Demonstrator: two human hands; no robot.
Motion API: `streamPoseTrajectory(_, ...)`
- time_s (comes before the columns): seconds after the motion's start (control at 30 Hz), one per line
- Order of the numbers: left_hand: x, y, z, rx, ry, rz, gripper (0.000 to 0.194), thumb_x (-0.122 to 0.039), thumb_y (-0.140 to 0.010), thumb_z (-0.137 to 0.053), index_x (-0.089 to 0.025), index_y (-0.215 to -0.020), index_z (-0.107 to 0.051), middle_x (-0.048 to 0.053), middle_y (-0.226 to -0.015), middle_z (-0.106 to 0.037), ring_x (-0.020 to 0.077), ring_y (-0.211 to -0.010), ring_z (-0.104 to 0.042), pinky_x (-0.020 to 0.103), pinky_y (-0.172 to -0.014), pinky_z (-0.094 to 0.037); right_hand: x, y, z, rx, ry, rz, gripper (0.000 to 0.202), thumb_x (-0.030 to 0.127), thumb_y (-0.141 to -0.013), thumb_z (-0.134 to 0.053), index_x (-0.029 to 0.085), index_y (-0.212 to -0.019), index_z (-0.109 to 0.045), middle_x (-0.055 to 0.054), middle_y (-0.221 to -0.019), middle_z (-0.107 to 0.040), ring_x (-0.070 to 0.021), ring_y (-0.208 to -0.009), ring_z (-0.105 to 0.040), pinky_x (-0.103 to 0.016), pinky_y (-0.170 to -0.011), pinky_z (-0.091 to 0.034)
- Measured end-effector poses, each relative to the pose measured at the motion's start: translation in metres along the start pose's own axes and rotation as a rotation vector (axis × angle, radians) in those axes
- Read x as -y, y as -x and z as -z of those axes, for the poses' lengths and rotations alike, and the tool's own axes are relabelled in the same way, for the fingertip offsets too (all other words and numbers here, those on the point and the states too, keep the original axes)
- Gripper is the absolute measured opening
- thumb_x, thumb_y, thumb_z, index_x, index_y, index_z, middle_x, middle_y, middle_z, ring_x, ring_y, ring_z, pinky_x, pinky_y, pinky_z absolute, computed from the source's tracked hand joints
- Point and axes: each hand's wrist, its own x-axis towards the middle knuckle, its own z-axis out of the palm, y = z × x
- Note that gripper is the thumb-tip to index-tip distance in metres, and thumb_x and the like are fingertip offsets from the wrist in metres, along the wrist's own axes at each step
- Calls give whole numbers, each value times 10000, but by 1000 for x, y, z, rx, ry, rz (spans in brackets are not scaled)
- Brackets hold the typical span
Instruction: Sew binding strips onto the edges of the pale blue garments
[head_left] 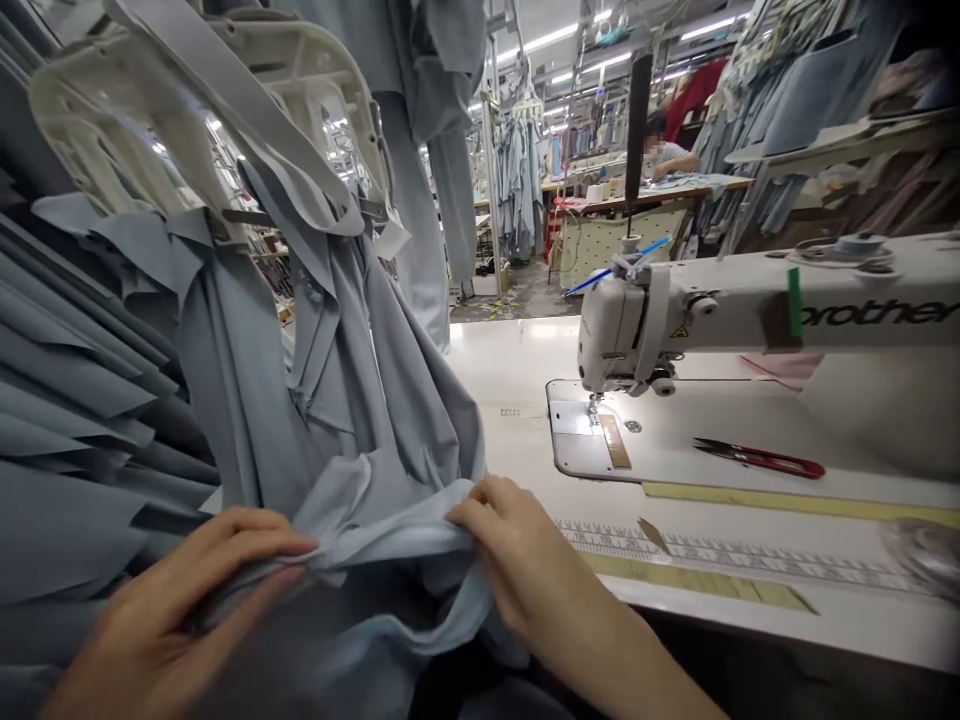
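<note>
A light blue-grey garment (pixel 405 535) stretches between my two hands in front of me. At the lower left, my left hand (pixel 202 590) pinches a folded edge of the cloth between thumb and fingers. Closed on the right end of the same edge is my right hand (pixel 510 550), near the table's front edge. Below, a loose band of the fabric droops in a curve. The cloth joins pieces that hang from a white plastic hanger (pixel 315 60) with clips at the upper left, a pale strap (pixel 247 120) draped over it.
A white sewing machine (pixel 622 320) stands on the table at right, its presser foot over the metal plate. Red-handled thread snips (pixel 765 458) and a measuring tape (pixel 720 550) lie there. Grey garment pieces (pixel 67 400) hang at left. A person (pixel 667 155) sits at a far table.
</note>
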Motion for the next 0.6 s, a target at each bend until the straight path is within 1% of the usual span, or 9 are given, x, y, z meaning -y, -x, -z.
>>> streamPoseTrajectory(0.1,-10,-6,4,-4,28,-34,80,-465,-908,-638,-459,-937,-712,-96,-993,-671,156,-939,-640,237,-925,-455,18,-6,-10,41,-16,65,228,62,-894,-679,147,-1104,-652,-115,-1182,-624,-274,-1116,-558,-411,-975,-470)
streamPoseTrajectory(0.17,-12,-8,12,0,5,-41,105,-526,-908,-620,-456,-925,-697,-98,-998,-669,161,-946,-648,258,-963,-458,27,-17,-23,53,-179,115,250,173,-893,-767,169,-1113,-649,-65,-1106,-663,-232,-1075,-586,-351,-966,-469)
streamPoseTrajectory(0.23,-8,-7,20,-16,-61,-48,155,-579,-911,-595,-464,-932,-697,-96,-1021,-665,161,-942,-660,271,-971,-470,33,-27,-33,2,-308,130,160,175,-871,-795,181,-954,-658,-6,-915,-662,-182,-921,-613,-278,-855,-479)
streamPoseTrajectory(0.3,3,-2,26,-39,-145,-65,167,-604,-903,-595,-490,-950,-708,-93,-1006,-664,158,-904,-675,272,-948,-496,36,-28,-34,-64,-387,159,146,145,-885,-755,184,-817,-632,21,-785,-613,-144,-775,-597,-229,-715,-459)
streamPoseTrajectory(0.37,16,5,25,-8,-200,-91,179,-533,-942,-564,-539,-1073,-686,-107,-1022,-692,146,-891,-702,252,-914,-523,36,-19,-26,-130,-397,230,104,141,-931,-665,186,-841,-638,14,-771,-616,-128,-704,-590,-216,-637,-440)
streamPoseTrajectory(0.43,26,8,15,59,-225,-173,280,-454,-966,-530,-553,-1209,-628,-145,-1055,-741,123,-878,-741,198,-855,-551,35,-5,-10,-201,-277,301,103,120,-962,-563,177,-918,-636,-13,-798,-650,-136,-687,-603,-233,-617,-443)
streamPoseTrajectory(0.5,24,6,-4,40,-182,-292,282,-421,-951,-551,-503,-1204,-645,-161,-1020,-774,106,-812,-761,144,-789,-562,33,10,7,-240,-73,296,138,89,-974,-500,170,-964,-613,-31,-804,-665,-151,-684,-613,-261,-621,-447)
streamPoseTrajectory(0.57,9,0,-27,-32,-88,-360,183,-384,-926,-602,-428,-1075,-697,-134,-953,-783,112,-788,-758,134,-796,-557,30,22,21,-242,106,238,143,84,-984,-484,182,-965,-586,-23,-768,-653,-157,-652,-600,-283,-600,-436)
streamPoseTrajectory(0.6,-1,-3,-39,-60,-21,-353,152,-348,-928,-604,-393,-1031,-704,-110,-937,-780,121,-805,-753,147,-821,-556,28,27,27,-240,183,202,145,83,-984,-481,189,-964,-577,-15,-747,-641,-159,-630,-588,-292,-587,-427)
